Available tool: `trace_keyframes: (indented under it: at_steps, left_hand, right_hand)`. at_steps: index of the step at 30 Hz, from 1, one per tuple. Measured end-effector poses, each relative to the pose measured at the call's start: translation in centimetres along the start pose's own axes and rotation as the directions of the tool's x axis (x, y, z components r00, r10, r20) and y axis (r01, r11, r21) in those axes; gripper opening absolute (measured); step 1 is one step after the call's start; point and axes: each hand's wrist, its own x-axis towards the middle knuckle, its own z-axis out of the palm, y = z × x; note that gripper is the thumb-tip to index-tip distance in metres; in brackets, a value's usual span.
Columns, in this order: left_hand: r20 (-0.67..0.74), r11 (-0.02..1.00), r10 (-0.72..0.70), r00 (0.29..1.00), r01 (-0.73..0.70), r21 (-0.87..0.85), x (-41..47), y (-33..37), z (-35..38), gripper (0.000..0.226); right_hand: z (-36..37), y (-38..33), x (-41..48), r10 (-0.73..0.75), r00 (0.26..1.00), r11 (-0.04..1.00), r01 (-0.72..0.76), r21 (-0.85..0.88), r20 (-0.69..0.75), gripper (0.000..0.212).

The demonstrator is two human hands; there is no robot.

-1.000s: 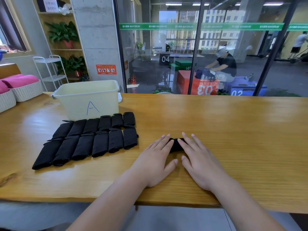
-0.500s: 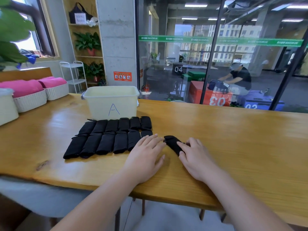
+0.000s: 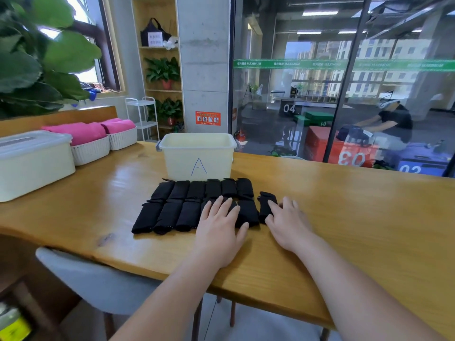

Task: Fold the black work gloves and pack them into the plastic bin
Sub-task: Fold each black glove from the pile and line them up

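Several folded black gloves (image 3: 187, 205) lie in two rows on the wooden table (image 3: 357, 217), right in front of the cream plastic bin (image 3: 197, 156) marked "A". My left hand (image 3: 219, 227) lies flat with straight fingers on the right part of the front row. One more folded black glove (image 3: 267, 205) sits at the right end of the rows. My right hand (image 3: 288, 222) touches its right side with straight fingers and thumb.
At the left stand a cream lidded box (image 3: 34, 163) and two white baskets (image 3: 103, 146) with pink cloth. A grey chair (image 3: 98, 286) is under the table's near edge. A glass wall runs behind the table. Bare wood stretches to the right.
Both hands have slid the last folded glove leftward up to the right end of the rows. My left hand now lies on the front row. The camera has turned left.
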Motion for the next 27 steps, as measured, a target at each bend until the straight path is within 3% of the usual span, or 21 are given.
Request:
trace_keyframes:
  at_steps: [6,15,22,27]
  left_hand:
    - [0.028,1.000,0.008,1.000,-0.009,0.017,0.1,0.0,-0.3,0.072]
    - [0.149,0.999,0.025,0.989,-0.031,0.039,-0.4,-0.1,0.1,0.076]
    - [0.189,0.999,0.033,0.981,-0.039,0.032,-0.3,0.1,0.2,0.076]
    - [0.295,1.000,-0.001,0.956,0.000,0.004,0.5,0.4,-0.7,0.078]
  right_hand:
    - [0.9,0.9,-0.6,-0.047,0.996,0.994,0.054,0.098,-0.069,0.060]
    - [1.4,1.1,-0.8,-0.187,0.981,0.976,0.181,0.117,0.044,0.060]
    - [1.6,1.3,-0.8,-0.161,0.986,0.977,0.154,0.146,0.039,0.064]
    - [1.0,1.1,-0.6,-0.137,0.988,0.976,0.122,0.181,0.073,0.070]
